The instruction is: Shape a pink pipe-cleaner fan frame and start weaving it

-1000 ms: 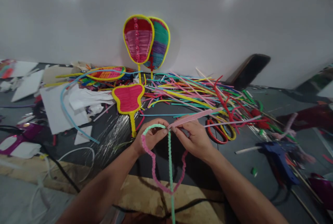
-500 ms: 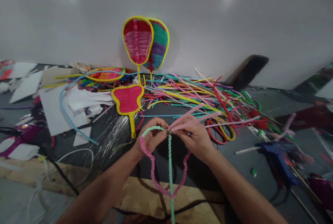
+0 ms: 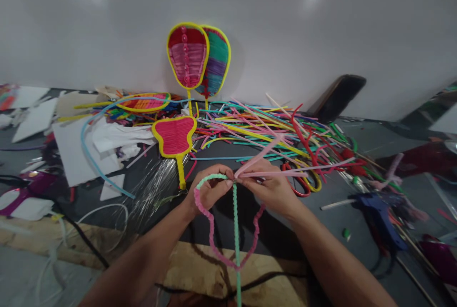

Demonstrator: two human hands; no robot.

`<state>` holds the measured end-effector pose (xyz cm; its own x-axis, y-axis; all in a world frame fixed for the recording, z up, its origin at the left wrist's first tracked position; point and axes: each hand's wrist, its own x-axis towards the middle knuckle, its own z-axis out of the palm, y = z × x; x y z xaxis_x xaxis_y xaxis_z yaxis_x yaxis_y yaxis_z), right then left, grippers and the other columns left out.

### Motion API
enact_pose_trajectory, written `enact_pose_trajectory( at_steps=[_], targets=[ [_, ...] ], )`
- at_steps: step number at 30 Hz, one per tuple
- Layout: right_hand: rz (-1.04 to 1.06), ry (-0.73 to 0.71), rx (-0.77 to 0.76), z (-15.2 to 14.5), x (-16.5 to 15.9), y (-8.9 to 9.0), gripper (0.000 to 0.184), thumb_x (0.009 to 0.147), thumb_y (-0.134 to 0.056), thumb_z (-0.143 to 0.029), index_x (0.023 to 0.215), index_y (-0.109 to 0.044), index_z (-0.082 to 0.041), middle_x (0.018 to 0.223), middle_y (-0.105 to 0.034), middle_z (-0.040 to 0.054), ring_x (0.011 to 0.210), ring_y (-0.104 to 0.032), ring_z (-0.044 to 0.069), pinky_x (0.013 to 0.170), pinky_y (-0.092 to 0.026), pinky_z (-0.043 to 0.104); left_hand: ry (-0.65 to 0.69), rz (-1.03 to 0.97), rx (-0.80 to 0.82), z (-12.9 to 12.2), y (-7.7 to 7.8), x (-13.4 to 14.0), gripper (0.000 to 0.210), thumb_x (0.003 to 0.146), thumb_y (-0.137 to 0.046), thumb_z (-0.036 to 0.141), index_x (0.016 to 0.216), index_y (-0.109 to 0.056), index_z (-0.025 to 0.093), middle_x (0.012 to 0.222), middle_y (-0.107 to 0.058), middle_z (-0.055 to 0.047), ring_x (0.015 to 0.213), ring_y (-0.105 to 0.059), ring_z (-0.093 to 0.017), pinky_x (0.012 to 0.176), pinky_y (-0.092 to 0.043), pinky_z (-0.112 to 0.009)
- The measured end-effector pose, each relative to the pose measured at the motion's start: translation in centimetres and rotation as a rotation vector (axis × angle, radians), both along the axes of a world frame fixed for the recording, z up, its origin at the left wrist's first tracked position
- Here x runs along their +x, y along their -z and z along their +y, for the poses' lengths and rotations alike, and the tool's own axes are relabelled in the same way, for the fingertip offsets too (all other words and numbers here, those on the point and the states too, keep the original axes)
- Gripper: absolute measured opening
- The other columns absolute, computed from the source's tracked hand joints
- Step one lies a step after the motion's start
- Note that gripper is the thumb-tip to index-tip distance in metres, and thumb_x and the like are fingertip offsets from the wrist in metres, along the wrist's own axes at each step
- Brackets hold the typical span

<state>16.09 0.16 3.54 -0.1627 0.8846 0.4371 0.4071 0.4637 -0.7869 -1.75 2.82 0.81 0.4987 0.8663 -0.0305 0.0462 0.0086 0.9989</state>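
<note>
Between my hands hangs a fan-shaped pipe cleaner frame [image 3: 213, 239], its outline pink and mint green, with a twisted mint stem [image 3: 236, 231] down the middle. My left hand [image 3: 210, 190] pinches the mint top of the outline near the stem's upper end. On the other side, my right hand [image 3: 273, 190] is closed at the same joint, fingertips close to the left ones. Loose light pink pipe cleaners [image 3: 259, 157] fan out from this joint over my right hand. The right hand hides part of the outline.
Finished yellow-edged fans [image 3: 187, 54] lean on the wall, and a pink one [image 3: 174, 136] stands in front. Loose pipe cleaners [image 3: 250, 126] lie behind my hands. Scissors [image 3: 298, 183], a blue glue gun [image 3: 380, 219] and a phone [image 3: 341, 97] are on the right; white card [image 3: 82, 150] lies left.
The loose pink pipe cleaners have swung slightly lower over my right hand. Both hands keep their pinch at the joint; the frame has shifted very slightly right.
</note>
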Motion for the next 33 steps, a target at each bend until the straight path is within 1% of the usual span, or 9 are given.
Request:
enact_pose_trajectory(
  at_steps=[5, 10, 12, 15, 17, 20, 25, 29, 33],
  targets=[
    [-0.039, 0.021, 0.039, -0.1, -0.2, -0.3, 0.007, 0.079, -0.061, -0.018, 0.078, -0.067, -0.022, 0.076, -0.069, 0.0015, 0.074, -0.062, 0.016, 0.070, -0.046, 0.029, -0.070, 0.023, 0.114, 0.0, -0.5, 0.4, 0.025, 0.072, -0.065, 0.039, 0.085, -0.059, 0.017, 0.070, -0.058, 0.001, 0.058, -0.049, -0.010, 0.054, -0.038, -0.022],
    [-0.088, 0.039, 0.025, -0.2, -0.4, -0.3, 0.007, 0.078, -0.061, -0.018, 0.076, -0.066, -0.023, 0.073, -0.069, 0.0009, 0.072, -0.060, 0.016, 0.071, -0.043, 0.031, -0.114, -0.013, 0.357, 0.5, -0.4, 0.7, 0.011, 0.073, -0.066, 0.027, 0.075, -0.060, 0.018, 0.080, -0.059, -0.002, 0.078, -0.055, -0.015, 0.072, -0.043, -0.026],
    [-0.047, 0.034, 0.002, -0.2, -0.5, -0.4, 0.007, 0.078, -0.062, -0.018, 0.074, -0.065, -0.022, 0.072, -0.068, 0.0012, 0.071, -0.060, 0.015, 0.069, -0.044, 0.030, -0.130, -0.049, 0.327, 0.5, -0.4, 0.7, 0.010, 0.074, -0.064, 0.026, 0.073, -0.058, 0.018, 0.079, -0.058, -0.001, 0.076, -0.054, -0.014, 0.070, -0.042, -0.025],
    [0.037, 0.013, -0.045, -0.3, -0.6, -0.5, 0.006, 0.078, -0.063, -0.018, 0.073, -0.065, -0.020, 0.072, -0.068, 0.0026, 0.070, -0.061, 0.015, 0.068, -0.046, 0.029, -0.142, -0.068, 0.186, 0.4, -0.4, 0.7, 0.012, 0.077, -0.060, 0.029, 0.075, -0.056, 0.018, 0.076, -0.057, 0.000, 0.067, -0.052, -0.011, 0.062, -0.041, -0.023],
    [0.079, -0.003, -0.061, -0.2, -0.6, -0.4, 0.006, 0.078, -0.062, -0.017, 0.073, -0.065, -0.019, 0.073, -0.068, 0.0035, 0.071, -0.062, 0.015, 0.068, -0.047, 0.028, -0.141, -0.064, 0.133, 0.3, -0.5, 0.7, 0.014, 0.077, -0.059, 0.031, 0.076, -0.055, 0.018, 0.075, -0.057, 0.001, 0.064, -0.052, -0.011, 0.061, -0.042, -0.023],
    [0.115, -0.022, -0.035, -0.2, -0.6, -0.3, 0.006, 0.078, -0.062, -0.016, 0.074, -0.065, -0.019, 0.076, -0.068, 0.0038, 0.076, -0.063, 0.016, 0.070, -0.049, 0.028, -0.151, -0.056, 0.116, 0.3, -0.7, 0.7, 0.016, 0.076, -0.060, 0.032, 0.075, -0.054, 0.018, 0.075, -0.058, 0.000, 0.064, -0.054, -0.011, 0.062, -0.043, -0.023],
    [0.068, 0.006, 0.033, -0.1, -0.2, 0.1, 0.006, 0.076, -0.064, -0.015, 0.074, -0.067, -0.020, 0.083, -0.068, 0.0053, 0.089, -0.062, 0.017, 0.079, -0.048, 0.031, -0.157, -0.064, 0.112, 0.5, -0.6, 0.5, 0.016, 0.076, -0.059, 0.032, 0.075, -0.053, 0.018, 0.077, -0.058, 0.000, 0.067, -0.055, -0.012, 0.064, -0.044, -0.024],
    [0.060, -0.017, 0.038, -0.1, 0.1, 0.6, 0.008, 0.077, -0.063, -0.015, 0.076, -0.068, -0.022, 0.088, -0.068, 0.0057, 0.091, -0.061, 0.017, 0.080, -0.049, 0.032, -0.183, -0.084, 0.117, 0.6, -0.3, 0.4, 0.016, 0.075, -0.061, 0.032, 0.074, -0.053, 0.018, 0.077, -0.058, 0.000, 0.066, -0.055, -0.012, 0.064, -0.044, -0.024],
    [0.068, -0.009, 0.059, -0.1, 0.1, 0.6, 0.007, 0.077, -0.063, -0.016, 0.076, -0.067, -0.022, 0.087, -0.068, 0.0055, 0.090, -0.062, 0.018, 0.081, -0.048, 0.032, -0.170, -0.084, 0.114, 0.5, -0.3, 0.3, 0.016, 0.075, -0.061, 0.032, 0.073, -0.054, 0.018, 0.074, -0.059, 0.000, 0.066, -0.055, -0.012, 0.063, -0.044, -0.024]
  ],
)
